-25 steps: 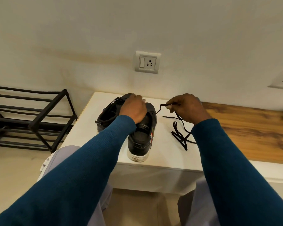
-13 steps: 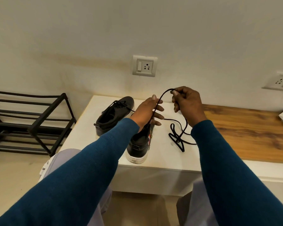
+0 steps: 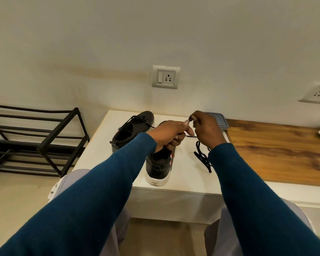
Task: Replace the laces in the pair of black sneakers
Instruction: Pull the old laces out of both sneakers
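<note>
Black woven cord, flat and limp: a loose lace point(image 3: 201, 157), bunched in loops on the white counter point(image 3: 100, 154) just right of the near sneaker point(image 3: 159, 165), with one strand lifted off toward the hands; probably almost weightless and without any stiffness of its own, so apt to sag, twist and snag on its own loops; best taken close to the hard tip, the only part firm enough to poke through an eyelet, and kept short between finger and thumb; left hand point(image 3: 167, 134) and right hand point(image 3: 206, 129) close together above the front of the near sneaker, fingertips almost touching, each pinching the strand, though too small to tell whether the very tip sits in the right hand's pinch; near sneaker heel-first at the counter's front edge, eyelets hidden under the left hand, likely light enough to slide when tugged, so worth steadying by the collar or tongue; far sneaker point(image 3: 132, 129) just beside it on the left, laced; dark shoe rack point(image 3: 44, 137) on the floor further left.
</note>
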### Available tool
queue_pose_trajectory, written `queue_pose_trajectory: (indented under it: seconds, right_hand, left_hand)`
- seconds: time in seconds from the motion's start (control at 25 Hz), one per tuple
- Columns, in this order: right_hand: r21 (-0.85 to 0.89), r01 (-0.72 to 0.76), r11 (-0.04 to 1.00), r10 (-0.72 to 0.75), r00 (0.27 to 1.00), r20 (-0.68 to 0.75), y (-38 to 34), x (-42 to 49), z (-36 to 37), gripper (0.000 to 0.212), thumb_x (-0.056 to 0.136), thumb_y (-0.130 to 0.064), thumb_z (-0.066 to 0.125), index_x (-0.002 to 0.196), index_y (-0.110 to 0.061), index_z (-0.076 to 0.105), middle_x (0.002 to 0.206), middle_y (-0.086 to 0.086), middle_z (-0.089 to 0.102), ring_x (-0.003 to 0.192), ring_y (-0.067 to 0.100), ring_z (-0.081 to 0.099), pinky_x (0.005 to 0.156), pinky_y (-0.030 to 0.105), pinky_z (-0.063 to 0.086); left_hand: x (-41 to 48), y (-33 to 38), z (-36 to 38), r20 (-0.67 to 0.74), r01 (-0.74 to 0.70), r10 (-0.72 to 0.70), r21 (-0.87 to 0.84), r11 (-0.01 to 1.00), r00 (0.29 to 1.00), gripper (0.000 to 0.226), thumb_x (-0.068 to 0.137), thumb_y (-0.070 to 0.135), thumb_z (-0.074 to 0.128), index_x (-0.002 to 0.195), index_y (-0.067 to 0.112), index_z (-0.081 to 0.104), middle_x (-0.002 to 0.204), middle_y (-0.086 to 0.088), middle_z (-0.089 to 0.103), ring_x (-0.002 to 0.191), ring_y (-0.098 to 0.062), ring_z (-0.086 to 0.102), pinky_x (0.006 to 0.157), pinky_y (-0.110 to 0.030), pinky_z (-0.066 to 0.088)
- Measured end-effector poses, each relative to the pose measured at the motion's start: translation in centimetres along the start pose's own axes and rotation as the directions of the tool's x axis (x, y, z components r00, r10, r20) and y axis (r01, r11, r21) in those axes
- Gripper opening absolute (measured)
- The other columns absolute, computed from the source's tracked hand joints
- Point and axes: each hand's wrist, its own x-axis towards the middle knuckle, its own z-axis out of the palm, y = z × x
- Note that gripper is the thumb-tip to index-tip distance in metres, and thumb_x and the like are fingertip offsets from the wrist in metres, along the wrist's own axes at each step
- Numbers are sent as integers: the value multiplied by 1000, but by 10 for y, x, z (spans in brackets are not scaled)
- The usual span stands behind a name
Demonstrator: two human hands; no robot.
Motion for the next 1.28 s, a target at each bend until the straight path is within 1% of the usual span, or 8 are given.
queue_pose_trajectory:
  seconds: [0.16,0.28,0.4,0.48,0.64,0.76,1.04,1.28]
  right_hand:
    - [189,-44,981,15,988,153,-11,-8,7,21,101,-14,46,88,-18,62,76,0,63,67,13,57,60,25,45]
    - [208,-87,974,5,931,366,-24,-21,16,29,102,-19,46,79,-12,61,65,3,57,54,13,49,53,27,41]
    - [229,-89,969,-38,867,497,-38,-25,16,32,99,-33,57,88,-3,63,69,11,55,57,21,48,52,31,43]
    - [304,-96,948,-77,857,510,-46,-25,7,31,97,-32,61,89,-3,65,68,12,53,59,22,46,52,28,42]
    - [409,-123,904,-65,906,417,-48,-23,-14,25,95,-30,66,86,-7,69,57,-2,53,53,8,43,50,22,38]
    - [386,-74,920,-46,955,294,-40,-17,-20,27,89,-35,72,86,-8,71,61,-7,59,56,4,49,53,18,42]
    - [413,31,910,-35,999,1,-21,-7,-9,8,88,-20,74,83,-14,71,77,-2,69,76,10,63,75,30,54]
    - [439,34,898,-2,997,-72,-24,-6,-3,12,91,-23,70,84,-14,71,71,-10,66,68,2,58,64,21,48]
  left_hand:
    - [-5,6,-2,130,-70,110,-281,957,985,32,109,27,35,106,5,58,62,3,33,48,-6,24,44,-21,17]
    - [-3,12,-6,-133,-320,293,-481,816,947,27,107,7,32,117,2,57,74,-1,53,62,-12,49,59,-24,43]
    - [3,11,-24,-402,-463,337,-274,843,851,33,107,3,30,124,9,58,90,-5,67,86,-19,68,86,-34,58]
    - [1,7,-28,-428,-387,347,-5,922,834,34,108,6,31,125,13,59,94,-6,69,88,-19,69,83,-33,59]
    - [-4,-2,-20,-321,-200,274,247,948,907,28,109,17,36,121,14,61,73,-1,58,58,-11,55,52,-22,49]
    - [-3,-5,-18,-262,-137,223,310,941,939,30,109,26,37,105,8,61,63,2,48,47,-8,39,46,-22,34]
    - [-10,-4,-9,-88,-31,25,-71,997,996,45,108,40,34,106,7,64,59,1,36,45,-8,25,41,-20,19]
    - [-15,-3,-10,-70,-40,29,-158,987,997,41,108,35,38,118,4,62,67,-5,56,42,-8,34,37,-18,28]
